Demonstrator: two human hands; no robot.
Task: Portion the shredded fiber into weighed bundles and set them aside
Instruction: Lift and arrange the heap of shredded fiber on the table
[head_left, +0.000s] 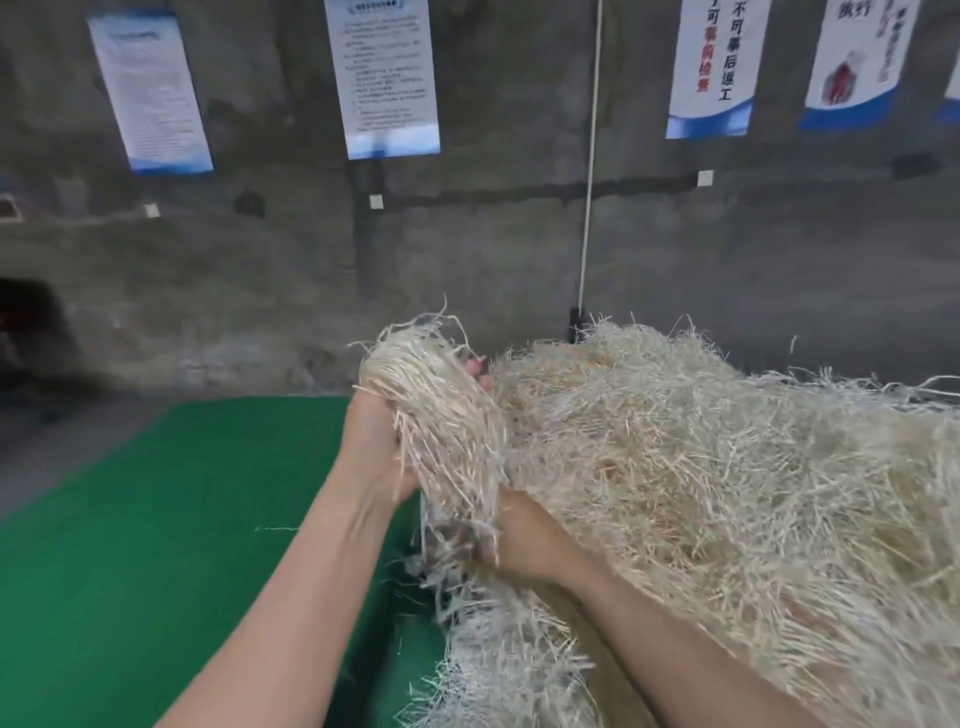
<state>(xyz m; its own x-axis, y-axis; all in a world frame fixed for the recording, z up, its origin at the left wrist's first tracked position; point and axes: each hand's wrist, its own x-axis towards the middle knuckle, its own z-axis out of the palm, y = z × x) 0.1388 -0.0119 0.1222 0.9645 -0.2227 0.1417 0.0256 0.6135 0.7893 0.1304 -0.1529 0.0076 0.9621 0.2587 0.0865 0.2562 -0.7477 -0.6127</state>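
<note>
A big heap of pale shredded fiber (727, 493) fills the right half of the view. At its left edge a bundle of fiber (431, 405) is raised off the heap, its strands hanging down. My left hand (376, 436) grips this bundle from the left, fingertips showing at its far side. My right hand (524, 540) holds the bundle's lower hanging end, with its fingers buried in the strands.
A green mat (171, 545) covers the surface to the left of the heap. A grey concrete wall (467, 249) with several posters stands behind. A white cord (589, 171) hangs down the wall to the heap's back edge.
</note>
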